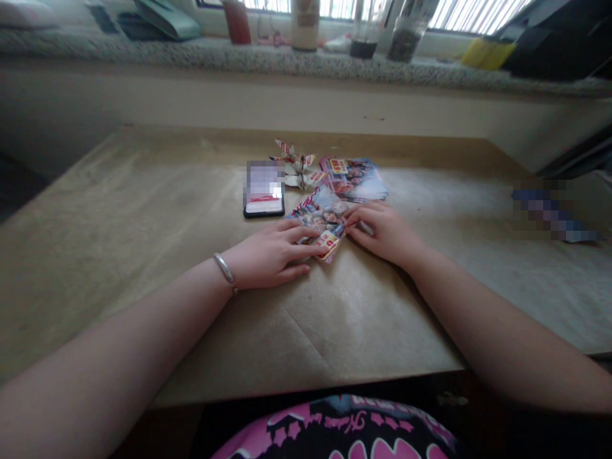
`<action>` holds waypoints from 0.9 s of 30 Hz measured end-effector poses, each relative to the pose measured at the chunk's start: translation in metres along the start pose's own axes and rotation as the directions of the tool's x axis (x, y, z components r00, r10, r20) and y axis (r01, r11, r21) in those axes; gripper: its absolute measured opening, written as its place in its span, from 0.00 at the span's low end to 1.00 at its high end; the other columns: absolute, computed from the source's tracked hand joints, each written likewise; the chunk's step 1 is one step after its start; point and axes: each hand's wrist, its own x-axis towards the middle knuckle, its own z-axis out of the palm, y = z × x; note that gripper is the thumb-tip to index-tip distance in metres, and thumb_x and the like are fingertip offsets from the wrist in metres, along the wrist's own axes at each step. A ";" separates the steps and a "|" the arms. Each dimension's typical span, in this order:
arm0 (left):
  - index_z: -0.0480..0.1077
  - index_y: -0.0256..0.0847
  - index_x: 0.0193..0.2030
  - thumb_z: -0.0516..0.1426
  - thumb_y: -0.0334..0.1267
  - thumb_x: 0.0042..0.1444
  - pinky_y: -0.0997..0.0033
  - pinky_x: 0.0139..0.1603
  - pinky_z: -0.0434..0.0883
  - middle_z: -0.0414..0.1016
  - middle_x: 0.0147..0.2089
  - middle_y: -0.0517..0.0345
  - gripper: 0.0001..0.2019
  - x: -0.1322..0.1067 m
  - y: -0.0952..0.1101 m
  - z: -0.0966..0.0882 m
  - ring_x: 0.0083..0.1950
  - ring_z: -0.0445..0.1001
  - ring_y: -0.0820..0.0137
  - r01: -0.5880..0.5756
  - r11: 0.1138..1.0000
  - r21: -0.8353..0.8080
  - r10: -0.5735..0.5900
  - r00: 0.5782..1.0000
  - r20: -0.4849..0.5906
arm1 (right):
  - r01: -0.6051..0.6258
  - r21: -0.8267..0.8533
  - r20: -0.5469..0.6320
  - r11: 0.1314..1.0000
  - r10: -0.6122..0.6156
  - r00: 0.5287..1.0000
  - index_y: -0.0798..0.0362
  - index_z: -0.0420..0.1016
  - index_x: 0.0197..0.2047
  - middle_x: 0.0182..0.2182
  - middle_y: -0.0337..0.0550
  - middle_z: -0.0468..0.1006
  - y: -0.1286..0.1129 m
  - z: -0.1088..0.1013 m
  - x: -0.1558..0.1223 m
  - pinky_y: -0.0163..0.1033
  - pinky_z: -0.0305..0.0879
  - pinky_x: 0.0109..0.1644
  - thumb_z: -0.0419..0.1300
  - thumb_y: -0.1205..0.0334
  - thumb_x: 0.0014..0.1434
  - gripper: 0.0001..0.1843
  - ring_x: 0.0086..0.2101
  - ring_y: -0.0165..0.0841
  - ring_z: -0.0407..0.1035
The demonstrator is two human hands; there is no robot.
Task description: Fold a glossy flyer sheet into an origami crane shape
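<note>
A folded piece of printed colour paper (321, 220) lies on the brown board (143, 210) in front of me. My left hand (270, 255), with a silver bangle on the wrist, lies flat with fingers stretched out, pressing the paper's near left edge. My right hand (382, 231) rests on the paper's right side, its fingers curled and pinching a fold. Behind the paper sit a stack of the same printed sheets (356, 178) and a finished folded paper figure (299, 167).
A phone (263, 191) lies just left of the paper. A blurred flat item (557, 210) rests at the board's right side. On the stone sill behind stand jars (406, 32), a red cup (238, 22), a bottle (305, 24) and a green case (167, 19).
</note>
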 end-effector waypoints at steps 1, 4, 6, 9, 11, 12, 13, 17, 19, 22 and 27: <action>0.66 0.48 0.64 0.50 0.43 0.66 0.50 0.65 0.62 0.62 0.67 0.51 0.20 0.000 0.000 0.000 0.62 0.64 0.56 -0.003 1.000 0.012 0.003 1.000 -0.004 | -0.012 0.014 -0.024 1.000 0.013 1.000 0.50 0.74 0.36 0.43 0.47 0.80 0.001 0.001 0.000 0.48 0.67 0.53 0.58 0.65 0.59 0.04 0.45 0.39 0.72; 0.66 0.49 0.63 0.50 0.45 0.66 0.51 0.64 0.63 0.62 0.67 0.52 0.20 0.000 0.001 0.000 0.61 0.65 0.57 -0.010 0.999 0.038 0.011 1.000 -0.008 | -0.091 0.034 -0.081 0.995 0.093 0.992 0.50 0.76 0.36 0.47 0.50 0.77 0.004 0.004 0.000 0.52 0.66 0.56 0.59 0.63 0.58 0.05 0.48 0.41 0.71; 0.66 0.50 0.63 0.49 0.45 0.67 0.50 0.63 0.63 0.62 0.67 0.52 0.20 0.000 0.000 0.000 0.60 0.65 0.56 -0.014 0.999 0.047 0.015 1.000 -0.009 | -0.151 0.039 -0.102 0.988 0.154 0.983 0.51 0.77 0.37 0.50 0.53 0.75 0.005 0.006 0.000 0.53 0.65 0.58 0.60 0.61 0.58 0.06 0.51 0.42 0.70; 0.66 0.51 0.63 0.50 0.46 0.66 0.50 0.63 0.64 0.63 0.66 0.52 0.20 0.000 0.000 0.001 0.60 0.65 0.56 -0.018 0.998 0.057 0.019 1.000 -0.018 | -0.222 0.055 -0.126 0.973 0.228 0.966 0.51 0.77 0.38 0.52 0.53 0.74 0.006 0.007 0.000 0.54 0.63 0.60 0.60 0.60 0.58 0.07 0.53 0.43 0.70; 0.66 0.51 0.63 0.50 0.46 0.66 0.50 0.62 0.64 0.63 0.66 0.51 0.20 0.000 0.000 0.001 0.60 0.64 0.56 -0.020 0.998 0.062 0.021 0.999 -0.027 | -0.249 0.066 -0.140 0.966 0.256 0.956 0.50 0.77 0.38 0.51 0.52 0.75 0.006 0.007 0.000 0.54 0.64 0.59 0.60 0.59 0.58 0.07 0.52 0.43 0.70; 0.66 0.51 0.63 0.50 0.46 0.66 0.50 0.62 0.64 0.63 0.66 0.51 0.20 0.000 0.001 0.001 0.60 0.64 0.56 -0.020 0.998 0.065 0.021 0.999 -0.029 | -0.255 0.073 -0.140 0.964 0.263 0.954 0.50 0.77 0.38 0.50 0.50 0.76 0.006 0.007 0.000 0.53 0.64 0.59 0.61 0.59 0.57 0.07 0.51 0.43 0.70; 0.66 0.51 0.63 0.49 0.46 0.66 0.50 0.62 0.64 0.63 0.65 0.51 0.20 0.000 0.001 0.001 0.60 0.64 0.56 -0.018 0.997 0.070 0.020 0.999 -0.030 | -0.262 0.078 -0.136 0.962 0.270 0.953 0.49 0.77 0.39 0.48 0.49 0.77 0.006 0.006 0.000 0.53 0.65 0.57 0.61 0.58 0.57 0.07 0.50 0.43 0.71; 0.66 0.50 0.63 0.49 0.46 0.67 0.50 0.63 0.63 0.63 0.65 0.51 0.20 0.000 0.003 0.001 0.61 0.64 0.55 -0.010 0.997 0.078 0.012 1.000 -0.021 | -0.329 0.053 -0.137 0.943 0.333 0.933 0.50 0.79 0.39 0.39 0.48 0.77 0.006 0.004 0.001 0.48 0.69 0.48 0.60 0.56 0.57 0.10 0.41 0.40 0.72; 0.66 0.49 0.63 0.49 0.46 0.66 0.50 0.63 0.63 0.63 0.65 0.51 0.20 0.000 0.003 0.001 0.61 0.64 0.55 -0.006 0.997 0.071 0.008 1.000 -0.019 | -0.362 0.033 -0.156 0.932 0.362 0.919 0.51 0.80 0.38 0.37 0.48 0.76 0.006 0.004 0.001 0.45 0.70 0.41 0.60 0.54 0.57 0.12 0.36 0.37 0.71; 0.65 0.50 0.64 0.50 0.45 0.66 0.50 0.64 0.63 0.64 0.65 0.51 0.20 0.000 0.004 0.002 0.61 0.64 0.55 0.004 0.998 0.061 -0.002 1.000 -0.028 | -0.383 0.062 -0.125 0.922 0.388 0.913 0.50 0.80 0.37 0.32 0.44 0.76 0.006 0.004 0.002 0.41 0.67 0.34 0.60 0.55 0.57 0.11 0.28 0.33 0.68; 0.66 0.49 0.63 0.51 0.45 0.66 0.50 0.64 0.62 0.64 0.65 0.51 0.19 -0.001 0.004 0.003 0.61 0.64 0.57 0.005 0.999 0.050 -0.003 0.999 -0.050 | -0.430 0.170 -0.106 0.887 0.450 0.887 0.51 0.78 0.33 0.28 0.40 0.79 0.006 0.006 0.004 0.40 0.67 0.33 0.59 0.57 0.55 0.09 0.27 0.32 0.69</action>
